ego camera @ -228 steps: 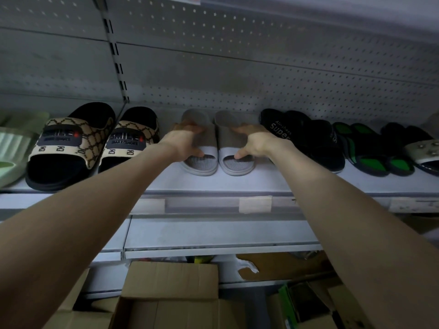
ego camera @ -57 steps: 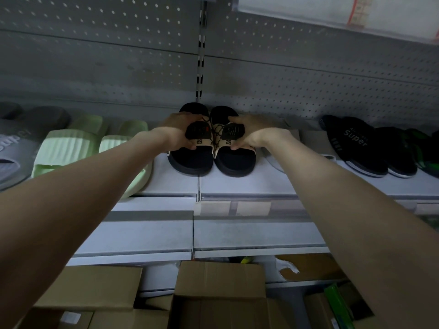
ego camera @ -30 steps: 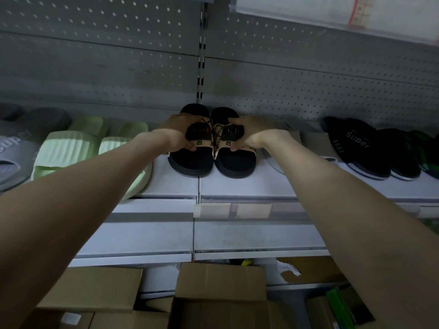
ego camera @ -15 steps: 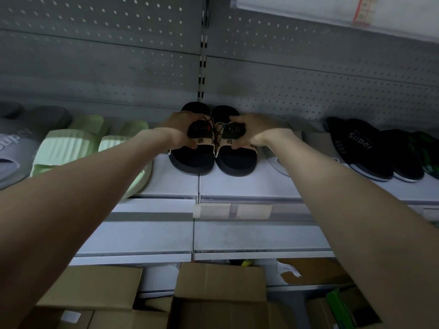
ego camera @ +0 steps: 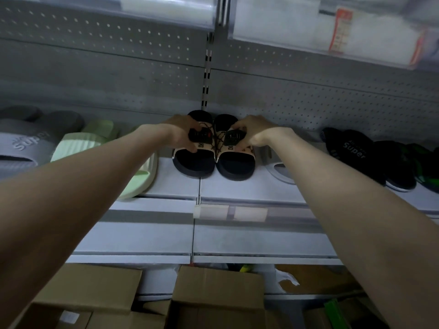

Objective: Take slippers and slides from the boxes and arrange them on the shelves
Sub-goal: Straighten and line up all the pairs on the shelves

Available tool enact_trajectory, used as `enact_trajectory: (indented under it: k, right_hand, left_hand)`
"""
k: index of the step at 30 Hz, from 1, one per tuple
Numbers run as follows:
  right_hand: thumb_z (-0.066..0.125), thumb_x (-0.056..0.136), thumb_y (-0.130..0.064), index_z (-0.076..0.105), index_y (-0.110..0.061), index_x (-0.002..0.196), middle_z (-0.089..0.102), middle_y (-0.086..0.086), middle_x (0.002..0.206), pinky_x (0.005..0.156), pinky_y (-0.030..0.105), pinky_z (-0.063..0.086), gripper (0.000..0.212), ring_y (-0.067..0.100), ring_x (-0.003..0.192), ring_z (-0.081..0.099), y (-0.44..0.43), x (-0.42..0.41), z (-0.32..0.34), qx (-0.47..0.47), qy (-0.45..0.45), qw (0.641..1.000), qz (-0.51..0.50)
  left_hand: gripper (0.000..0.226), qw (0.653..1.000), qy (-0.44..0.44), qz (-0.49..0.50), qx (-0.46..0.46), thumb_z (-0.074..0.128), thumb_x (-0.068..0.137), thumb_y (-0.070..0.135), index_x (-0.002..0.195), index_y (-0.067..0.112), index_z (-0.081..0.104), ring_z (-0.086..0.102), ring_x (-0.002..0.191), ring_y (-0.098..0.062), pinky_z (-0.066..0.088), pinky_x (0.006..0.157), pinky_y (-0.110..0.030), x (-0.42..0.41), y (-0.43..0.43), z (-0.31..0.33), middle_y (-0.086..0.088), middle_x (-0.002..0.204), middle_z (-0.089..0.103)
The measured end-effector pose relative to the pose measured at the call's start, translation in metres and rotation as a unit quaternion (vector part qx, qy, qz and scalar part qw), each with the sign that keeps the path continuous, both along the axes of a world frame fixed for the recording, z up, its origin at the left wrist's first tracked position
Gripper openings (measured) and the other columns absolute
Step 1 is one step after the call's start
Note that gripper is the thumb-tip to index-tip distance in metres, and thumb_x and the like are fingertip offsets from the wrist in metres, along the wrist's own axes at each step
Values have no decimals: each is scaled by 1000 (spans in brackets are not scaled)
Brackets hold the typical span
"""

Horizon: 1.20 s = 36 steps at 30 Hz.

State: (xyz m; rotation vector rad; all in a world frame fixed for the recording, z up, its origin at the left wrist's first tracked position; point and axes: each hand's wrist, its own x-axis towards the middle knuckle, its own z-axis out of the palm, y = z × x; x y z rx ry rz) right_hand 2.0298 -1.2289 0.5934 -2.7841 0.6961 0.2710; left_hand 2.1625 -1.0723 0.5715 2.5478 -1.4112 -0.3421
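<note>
Two black slides with beige patterned straps stand side by side on the grey shelf [ego camera: 249, 189], toes toward me. My left hand [ego camera: 181, 134] grips the strap of the left slide [ego camera: 193, 162]. My right hand [ego camera: 253, 132] grips the strap of the right slide [ego camera: 235, 166]. The two slides touch along their inner edges. A grey slipper [ego camera: 280, 170] lies just right of them, mostly hidden behind my right forearm.
Pale green slides [ego camera: 95, 143] and grey "Super" slides [ego camera: 26, 143] sit to the left. Black "Super" slides [ego camera: 361, 153] and green-lined ones [ego camera: 427, 172] sit to the right. Cardboard boxes [ego camera: 213, 293] stand below the shelves. A perforated back panel [ego camera: 118, 74] rises behind.
Both hands stay on the black patterned slides, which have barely shifted. Several seconds ago the hands were on the grey slippers instead.
</note>
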Motion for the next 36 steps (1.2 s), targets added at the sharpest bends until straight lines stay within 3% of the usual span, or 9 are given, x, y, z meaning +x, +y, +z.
enact_trajectory:
  k: [6, 11, 18, 24, 30, 36]
  right_hand:
    - [75, 78, -32, 45, -17, 139, 47, 4, 141, 90, 23, 37, 69, 23, 125, 48, 25, 1, 41, -11, 31, 999, 20]
    - [75, 77, -32, 49, -18, 136, 54, 5, 135, 96, 29, 43, 66, 24, 118, 54, 57, 10, 60, -15, 24, 999, 30]
    - [73, 62, -60, 53, -25, 130, 55, 0, 130, 100, 42, 44, 80, 26, 114, 54, 101, 46, 62, -30, 56, 998, 29]
    - [74, 72, -50, 50, -28, 133, 52, 1, 135, 103, 38, 42, 69, 23, 121, 50, 155, 75, 48, -9, 39, 999, 28]
    - [74, 78, -38, 41, -16, 141, 47, 6, 141, 95, 28, 39, 74, 25, 126, 47, 198, 101, 23, 20, 21, 1000, 5]
    - [84, 66, -34, 32, -22, 146, 38, 6, 149, 109, 42, 35, 97, 27, 134, 38, 226, 113, -8, 27, 24, 999, -20]
  left_hand:
    - [66, 999, -9, 2, 47, 75, 75, 32, 133, 16, 48, 48, 121, -25, 39, 101, -31, -8, 28, 37, -8, 134, 49]
    - [64, 999, -6, 31, 30, 77, 73, 27, 130, 14, 51, 54, 115, -25, 40, 98, -28, -5, 69, 61, -9, 127, 56]
    - [67, 997, -7, 69, 30, 80, 70, 26, 129, 11, 52, 57, 112, -26, 42, 96, -28, 21, 130, 70, -10, 124, 59]
    - [73, 997, -7, 66, 50, 83, 66, 27, 130, 12, 51, 58, 113, -26, 44, 97, -32, 60, 176, 49, -9, 124, 60]
    - [82, 997, -29, 32, 60, 81, 68, 32, 137, 12, 43, 52, 120, -26, 39, 99, -30, 98, 213, 29, -7, 134, 53]
    - [91, 998, -27, -8, 53, 81, 69, 29, 144, 16, 32, 44, 128, -29, 35, 102, -31, 116, 224, 4, -9, 141, 46]
